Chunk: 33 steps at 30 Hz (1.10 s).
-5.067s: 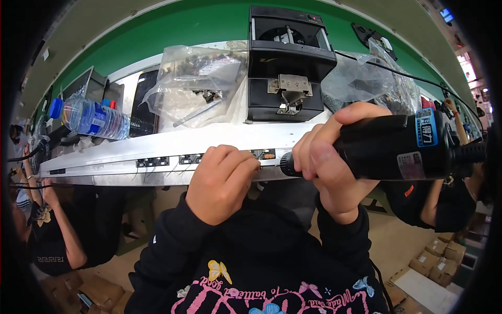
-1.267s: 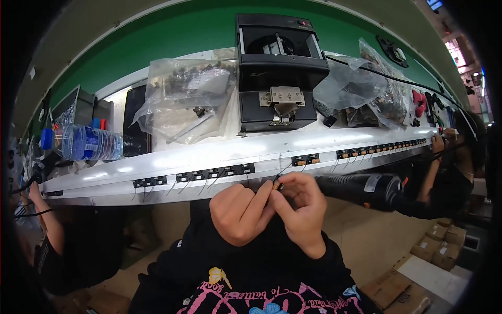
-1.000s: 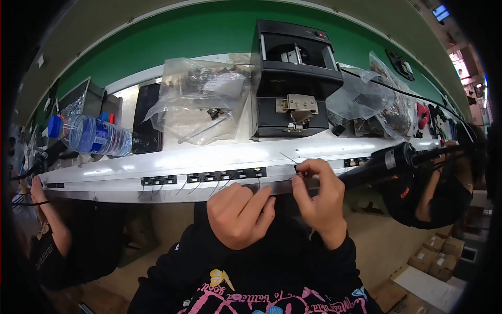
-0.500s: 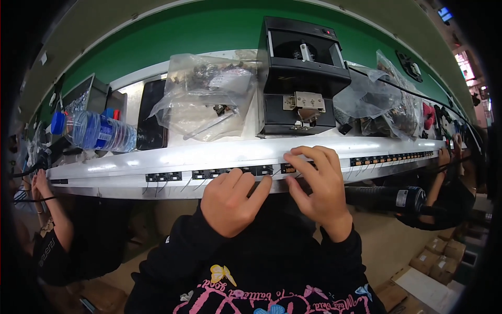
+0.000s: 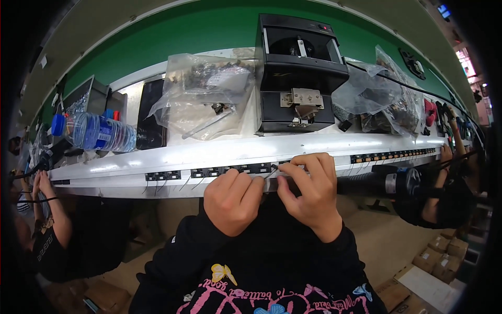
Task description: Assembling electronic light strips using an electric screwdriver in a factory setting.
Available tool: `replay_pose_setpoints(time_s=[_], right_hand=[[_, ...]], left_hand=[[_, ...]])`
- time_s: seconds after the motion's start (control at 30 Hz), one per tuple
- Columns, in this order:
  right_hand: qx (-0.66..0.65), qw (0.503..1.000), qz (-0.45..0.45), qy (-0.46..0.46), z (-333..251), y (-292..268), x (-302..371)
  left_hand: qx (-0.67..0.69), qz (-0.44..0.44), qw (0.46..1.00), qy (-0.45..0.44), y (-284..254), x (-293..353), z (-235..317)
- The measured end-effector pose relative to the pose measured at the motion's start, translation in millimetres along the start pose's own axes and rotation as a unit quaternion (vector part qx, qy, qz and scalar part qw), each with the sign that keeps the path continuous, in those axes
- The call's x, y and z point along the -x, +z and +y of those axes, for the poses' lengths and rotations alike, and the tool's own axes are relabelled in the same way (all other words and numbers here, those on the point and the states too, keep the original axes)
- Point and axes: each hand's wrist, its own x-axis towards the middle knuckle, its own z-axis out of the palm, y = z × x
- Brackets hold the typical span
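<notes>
White bench (image 5: 249,125): black machine (image 5: 298,78), plastic bags (image 5: 201,115), bottle (image 5: 99,131); small parts (image 5: 163,176) along front.

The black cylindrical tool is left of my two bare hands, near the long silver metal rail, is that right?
No, the head view shows the black cylindrical tool to the right of your bare left hand and bare right hand, near the long silver metal rail.

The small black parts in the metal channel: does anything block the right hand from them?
Nothing visible does: the right hand is right beside the nearest small black parts. The black machine stands beyond the metal channel, out of the way.
</notes>
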Motion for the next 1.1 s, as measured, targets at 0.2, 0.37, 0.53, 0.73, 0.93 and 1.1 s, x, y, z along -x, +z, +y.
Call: replay_pose_setpoints(time_s=[0.2, 0.37, 0.53, 0.73, 0.93, 1.1], right_hand=[[-0.022, 0.999, 0.024, -0.002, -3, 3, -6], [-0.024, 1.0, 0.011, -0.013, -7, 8, -7], [0.013, 1.0, 0.004, -0.012, -9, 9, -2], [0.025, 0.999, 0.009, 0.026, -17, 17, 1], [0.106, 0.991, -0.005, 0.083, -41, 13, -10], [0.149, 0.981, 0.006, 0.124, -48, 21, -12]], left_hand=[[0.052, 0.058, 0.996, -0.049, -1, 2, 1], [0.023, 0.058, 0.996, -0.063, -2, 5, 4], [0.024, 0.055, 0.995, -0.081, -1, 6, 6], [0.021, 0.044, 0.994, -0.094, -1, 8, 4], [0.041, 0.085, 0.992, -0.088, -12, 8, 2], [0.063, 0.119, 0.979, -0.154, -32, 10, 2]])
